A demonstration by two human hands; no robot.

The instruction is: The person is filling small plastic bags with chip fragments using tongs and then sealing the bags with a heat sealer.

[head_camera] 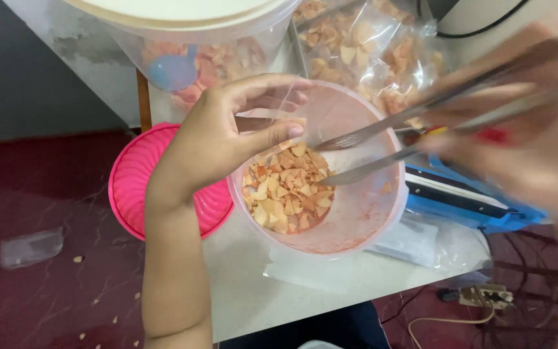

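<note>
My left hand (227, 132) pinches the open mouth of a small clear plastic bag (292, 106) over a round translucent tub (363, 213). The tub holds a heap of orange and cream chips (287, 187). My right hand (537, 155), blurred by motion at the right edge, grips long metal tongs (382, 145). The tong tips reach into the tub, just above the chips and next to the bag's mouth.
A pink ribbed lid (137, 187) lies left of the tub on the white table (253, 291). Behind stand a large lidded container of chips with a blue scoop (172, 68) and filled clear bags (369, 52). A blue sealing device (466, 200) sits right. Dark red floor below.
</note>
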